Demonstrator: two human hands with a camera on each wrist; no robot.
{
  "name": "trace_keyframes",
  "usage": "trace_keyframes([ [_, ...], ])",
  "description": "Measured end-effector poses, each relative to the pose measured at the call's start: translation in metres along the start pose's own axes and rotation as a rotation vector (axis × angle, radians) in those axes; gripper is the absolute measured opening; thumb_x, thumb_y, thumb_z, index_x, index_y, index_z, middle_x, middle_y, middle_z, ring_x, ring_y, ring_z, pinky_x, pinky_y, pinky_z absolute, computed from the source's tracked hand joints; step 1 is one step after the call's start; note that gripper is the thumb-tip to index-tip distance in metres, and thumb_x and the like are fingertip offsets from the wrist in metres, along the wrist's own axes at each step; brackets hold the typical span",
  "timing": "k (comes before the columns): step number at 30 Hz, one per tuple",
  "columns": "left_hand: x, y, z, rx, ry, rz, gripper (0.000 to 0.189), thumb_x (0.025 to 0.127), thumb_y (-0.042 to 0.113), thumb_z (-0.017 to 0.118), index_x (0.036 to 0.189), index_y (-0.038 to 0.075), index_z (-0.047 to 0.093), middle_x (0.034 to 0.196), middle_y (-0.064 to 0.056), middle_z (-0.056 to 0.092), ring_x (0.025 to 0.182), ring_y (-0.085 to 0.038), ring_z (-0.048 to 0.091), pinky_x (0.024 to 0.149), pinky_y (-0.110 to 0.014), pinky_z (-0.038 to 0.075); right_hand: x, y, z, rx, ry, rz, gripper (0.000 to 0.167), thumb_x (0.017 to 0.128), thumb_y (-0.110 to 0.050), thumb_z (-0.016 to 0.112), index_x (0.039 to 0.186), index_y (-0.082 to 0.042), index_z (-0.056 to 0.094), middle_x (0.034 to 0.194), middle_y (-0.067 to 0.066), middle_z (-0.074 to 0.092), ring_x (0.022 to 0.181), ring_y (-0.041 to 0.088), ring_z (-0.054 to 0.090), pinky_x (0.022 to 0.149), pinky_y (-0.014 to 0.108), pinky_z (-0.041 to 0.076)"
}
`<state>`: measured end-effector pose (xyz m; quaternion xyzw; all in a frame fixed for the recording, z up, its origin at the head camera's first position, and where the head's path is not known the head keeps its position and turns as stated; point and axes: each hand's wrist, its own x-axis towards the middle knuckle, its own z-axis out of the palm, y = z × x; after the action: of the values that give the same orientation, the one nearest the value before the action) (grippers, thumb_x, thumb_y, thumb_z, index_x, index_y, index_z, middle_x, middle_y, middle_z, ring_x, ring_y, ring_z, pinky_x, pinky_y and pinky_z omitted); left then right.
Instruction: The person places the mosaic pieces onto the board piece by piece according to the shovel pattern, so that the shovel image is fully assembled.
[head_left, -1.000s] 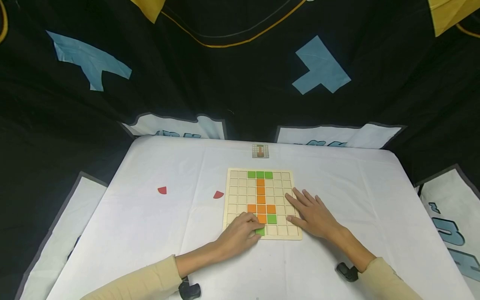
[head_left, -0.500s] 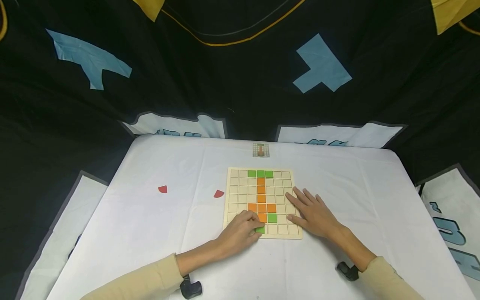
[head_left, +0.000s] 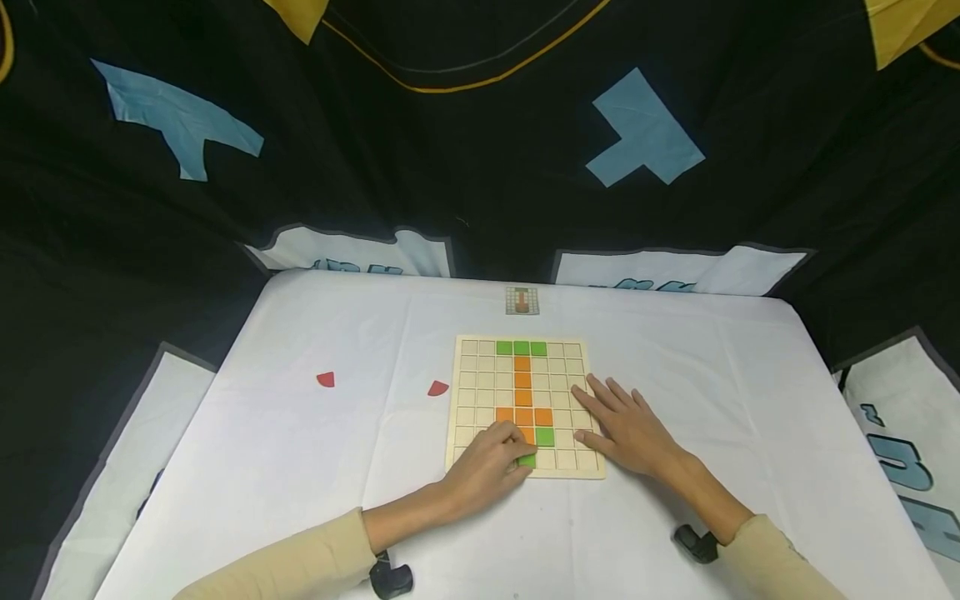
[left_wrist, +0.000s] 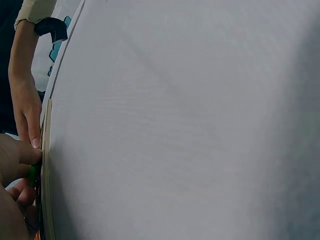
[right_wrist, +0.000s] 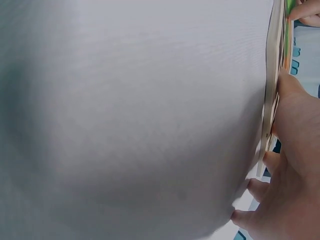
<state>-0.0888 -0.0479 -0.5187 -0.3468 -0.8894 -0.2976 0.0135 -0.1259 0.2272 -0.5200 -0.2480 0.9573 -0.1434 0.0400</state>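
A wooden grid board (head_left: 469, 379) lies on the white table, with green and orange square tiles set in it. My left hand (head_left: 486, 471) is over the near edge of the board and pinches a green tile (head_left: 528, 460) between thumb and fingers. That same green tile (left_wrist: 32, 175) shows between the fingers in the left wrist view. Spread over the board's right side, my right hand (head_left: 630, 432) rests with straight fingers. One orange tile (head_left: 528, 435) is partly covered by the left hand. Several squares at lower left are hidden beneath that hand.
Beyond the board lies a small pattern card (head_left: 522, 301) showing a gridded figure. Two red wedge-shaped pieces sit to the left, one red wedge (head_left: 438, 388) near the board and another red wedge (head_left: 326, 380) farther off. A dark curtain (head_left: 450, 167) hangs behind the table.
The left hand has shifted slightly to the right along the near row, with the green tile moving in its fingers. My right hand has kept its place on the board.
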Motion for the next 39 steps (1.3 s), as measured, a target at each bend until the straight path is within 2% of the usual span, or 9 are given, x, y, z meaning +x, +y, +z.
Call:
trace_keyframes([
  [10,-0.001,0.003,0.000,0.091,0.013,-0.015,0.021,0.088,0.017,0.074,0.109,0.013,0.079,0.100,0.005,0.062,0.090,-0.012,0.052,0.077,-0.023,0.041,0.000,0.002,0.000,0.013,0.005,-0.003,0.070,0.096,-0.049,0.060,0.154,-0.014,0.040,0.158,0.016,0.033,0.143,0.044,0.028,0.108,0.069,0.023],
  [18,-0.002,0.002,-0.001,0.090,-0.001,-0.038,0.026,0.087,0.020,0.076,0.111,0.014,0.077,0.103,0.005,0.061,0.093,-0.013,0.051,0.079,-0.026,0.042,-0.001,0.001,0.001,0.008,0.004,-0.003,0.069,0.097,-0.049,0.060,0.154,-0.014,0.040,0.158,0.016,0.033,0.142,0.044,0.028,0.108,0.069,0.022],
  [22,-0.002,-0.003,-0.006,0.048,0.027,-0.077,0.028,0.087,0.021,0.076,0.113,0.012,0.076,0.104,0.004,0.062,0.094,-0.014,0.052,0.081,-0.029,0.043,-0.001,0.001,0.000,0.013,0.008,-0.007,0.069,0.097,-0.048,0.060,0.154,-0.014,0.041,0.158,0.017,0.033,0.142,0.045,0.029,0.108,0.069,0.023],
  [27,-0.001,-0.022,-0.019,-0.011,0.104,-0.158,0.029,0.086,0.018,0.076,0.113,0.008,0.073,0.104,0.002,0.063,0.095,-0.016,0.053,0.083,-0.033,0.045,0.000,0.002,0.000,0.017,0.009,-0.015,0.069,0.097,-0.048,0.060,0.154,-0.014,0.040,0.158,0.017,0.033,0.142,0.045,0.028,0.108,0.069,0.022],
  [32,-0.002,-0.049,-0.036,-0.038,0.164,-0.282,0.033,0.087,0.016,0.075,0.118,0.005,0.070,0.110,-0.004,0.064,0.102,-0.021,0.057,0.086,-0.037,0.047,0.000,0.002,0.000,0.021,0.011,-0.018,0.068,0.097,-0.047,0.060,0.154,-0.013,0.041,0.157,0.017,0.033,0.142,0.044,0.028,0.108,0.069,0.022],
  [39,-0.009,-0.080,-0.055,0.011,0.204,-0.464,0.044,0.087,0.020,0.077,0.123,-0.002,0.065,0.114,-0.012,0.063,0.105,-0.027,0.055,0.088,-0.040,0.047,-0.001,0.001,-0.001,0.028,0.008,-0.018,0.068,0.097,-0.047,0.060,0.153,-0.013,0.041,0.157,0.018,0.033,0.142,0.045,0.028,0.108,0.069,0.022],
])
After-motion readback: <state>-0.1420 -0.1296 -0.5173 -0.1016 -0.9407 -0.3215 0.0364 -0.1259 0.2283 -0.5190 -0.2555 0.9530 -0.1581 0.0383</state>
